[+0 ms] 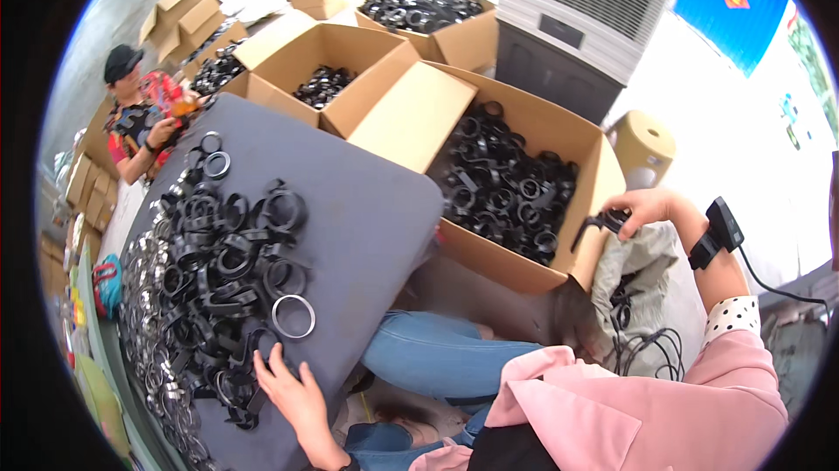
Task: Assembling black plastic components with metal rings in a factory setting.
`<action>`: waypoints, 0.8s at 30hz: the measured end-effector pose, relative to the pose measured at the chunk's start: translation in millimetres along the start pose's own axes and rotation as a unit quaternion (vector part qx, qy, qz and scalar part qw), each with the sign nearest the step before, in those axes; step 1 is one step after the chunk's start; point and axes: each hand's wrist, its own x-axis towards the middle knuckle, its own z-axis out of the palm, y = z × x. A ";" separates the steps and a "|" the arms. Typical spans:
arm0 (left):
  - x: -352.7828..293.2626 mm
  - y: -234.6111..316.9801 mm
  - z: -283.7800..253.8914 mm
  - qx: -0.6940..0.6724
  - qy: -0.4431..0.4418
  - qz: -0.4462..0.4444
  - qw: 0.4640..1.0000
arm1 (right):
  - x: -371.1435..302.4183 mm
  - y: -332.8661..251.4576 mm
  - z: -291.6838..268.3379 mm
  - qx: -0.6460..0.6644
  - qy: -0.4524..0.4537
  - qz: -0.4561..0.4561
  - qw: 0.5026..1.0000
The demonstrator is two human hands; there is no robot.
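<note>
black rings (pixel 229 252), grey table (pixel 367 209), brown box (pixel 524 135), pink sleeve (pixel 699 401)

Clamp pile (pixel 218 270) on table (pixel 367 200), left; open box (pixel 524 183) right of table; other boxes (pixel 332 69) behind.

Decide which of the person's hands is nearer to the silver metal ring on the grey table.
Left. The left hand rests just below the silver ring; the right hand is far off, by the cardboard box.
</note>
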 end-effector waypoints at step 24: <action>6.3 0.9 -38.3 -0.623 0.218 0.056 0.749 | 80.7 -293.6 189.9 0.033 -0.105 -0.503 0.857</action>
